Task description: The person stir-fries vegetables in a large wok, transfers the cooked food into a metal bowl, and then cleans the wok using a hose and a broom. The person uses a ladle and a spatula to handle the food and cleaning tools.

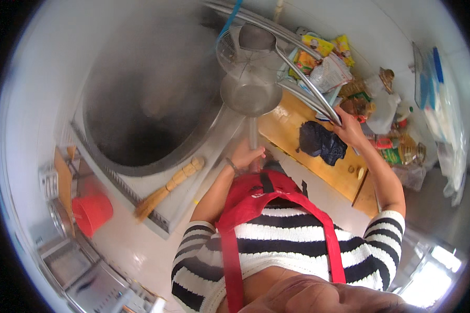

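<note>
My left hand [247, 154] is closed around the upright handle of a wide, shallow metal ladle [252, 98]. Just beyond that bowl, a deeper metal ladle [257, 37] hangs over a round wire-mesh skimmer [227, 49]. My right hand [346, 127] grips the end of the deeper ladle's long handle. A second metal handle runs close beneath; whether my right fingers hold it too, I cannot tell. Left of the ladles is a large built-in wok [141, 117], dark inside and veiled by steam that hides its contents.
A straw brush [172, 187] lies on the stove ledge, above a red bucket [93, 213] on the floor. To the right, a wooden table [286, 125] bears a dark cloth bundle [321, 141], seasoning bags [331, 72] and bottles [384, 113]. Metal rails [254, 21] cross behind the wok.
</note>
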Motion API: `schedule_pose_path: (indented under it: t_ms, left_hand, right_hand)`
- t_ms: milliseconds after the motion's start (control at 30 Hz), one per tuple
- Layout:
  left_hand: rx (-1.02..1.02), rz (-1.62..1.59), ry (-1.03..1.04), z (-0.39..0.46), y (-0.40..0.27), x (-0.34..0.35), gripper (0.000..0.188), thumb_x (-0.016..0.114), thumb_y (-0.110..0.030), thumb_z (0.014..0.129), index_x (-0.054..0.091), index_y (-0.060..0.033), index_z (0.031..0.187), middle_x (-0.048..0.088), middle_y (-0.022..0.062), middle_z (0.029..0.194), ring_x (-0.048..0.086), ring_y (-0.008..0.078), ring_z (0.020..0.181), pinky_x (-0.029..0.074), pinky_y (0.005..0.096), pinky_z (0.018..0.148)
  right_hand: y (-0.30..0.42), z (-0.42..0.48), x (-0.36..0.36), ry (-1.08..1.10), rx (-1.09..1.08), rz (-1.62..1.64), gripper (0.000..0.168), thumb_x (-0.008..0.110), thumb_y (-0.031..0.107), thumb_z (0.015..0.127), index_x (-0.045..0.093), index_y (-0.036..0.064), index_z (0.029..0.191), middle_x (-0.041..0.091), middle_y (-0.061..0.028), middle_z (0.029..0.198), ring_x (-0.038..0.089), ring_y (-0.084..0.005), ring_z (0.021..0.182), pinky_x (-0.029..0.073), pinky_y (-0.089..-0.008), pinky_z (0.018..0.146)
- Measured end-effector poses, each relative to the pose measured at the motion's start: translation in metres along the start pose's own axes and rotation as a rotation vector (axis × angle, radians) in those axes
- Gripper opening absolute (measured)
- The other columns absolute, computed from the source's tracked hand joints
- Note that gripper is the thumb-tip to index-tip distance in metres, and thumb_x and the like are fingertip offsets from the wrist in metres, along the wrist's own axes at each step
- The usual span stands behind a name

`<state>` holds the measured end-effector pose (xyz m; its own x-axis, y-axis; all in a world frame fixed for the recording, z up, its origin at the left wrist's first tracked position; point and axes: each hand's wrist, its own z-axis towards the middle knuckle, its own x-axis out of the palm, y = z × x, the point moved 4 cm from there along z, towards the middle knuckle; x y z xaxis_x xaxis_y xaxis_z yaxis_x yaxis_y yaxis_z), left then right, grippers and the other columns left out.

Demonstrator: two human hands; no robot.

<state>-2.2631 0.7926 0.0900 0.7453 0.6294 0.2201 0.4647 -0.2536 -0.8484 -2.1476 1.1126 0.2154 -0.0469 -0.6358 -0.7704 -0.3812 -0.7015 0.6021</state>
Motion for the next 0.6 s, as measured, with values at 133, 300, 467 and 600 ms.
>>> schedule_pose_path:
  t_ms: [133,300,467,600]
  left_hand:
    - [0.264,0.156,0.015,0.065,-0.019,-0.016,0.039,0.065,-0.017,0.078,0.049,0.0002,0.108,0.062,0.0084,0.086,0.063,0.0165,0.072,0.051,0.0307,0.064]
    - [0.202,0.415,-0.186,0.169,-0.001,-0.049,0.050,0.063,-0.034,0.079,0.055,0.0020,0.112,0.062,0.0176,0.108,0.058,0.0286,0.101,0.045,0.0379,0.084]
    - [0.668,1.023,-0.480,0.148,-0.012,0.018,0.046,0.064,-0.033,0.081,0.056,0.0021,0.109,0.058,0.0185,0.112,0.055,0.0306,0.100,0.044,0.0423,0.084]
    - [0.960,0.565,-0.210,0.089,0.053,0.084,0.034,0.063,-0.019,0.084,0.052,0.0020,0.109,0.056,0.0150,0.102,0.055,0.0257,0.094,0.046,0.0362,0.083]
  right_hand:
    - [0.074,-0.081,-0.007,-0.181,0.117,-0.176,0.037,0.056,0.001,0.069,0.052,0.010,0.105,0.055,-0.0184,0.081,0.056,-0.0403,0.079,0.044,-0.0427,0.067]
    - [0.107,-0.187,0.014,-0.412,0.253,-0.233,0.035,0.055,-0.001,0.068,0.054,0.008,0.102,0.054,-0.0173,0.083,0.056,-0.0388,0.074,0.045,-0.0423,0.064]
    - [0.113,-0.328,0.051,-0.608,0.537,-0.128,0.036,0.054,-0.002,0.067,0.055,0.006,0.102,0.058,-0.0147,0.092,0.059,-0.0357,0.078,0.048,-0.0408,0.068]
    - [0.120,-0.453,0.084,-0.759,0.710,0.003,0.039,0.053,0.001,0.067,0.053,0.009,0.106,0.060,-0.0122,0.099,0.059,-0.0348,0.084,0.049,-0.0431,0.071]
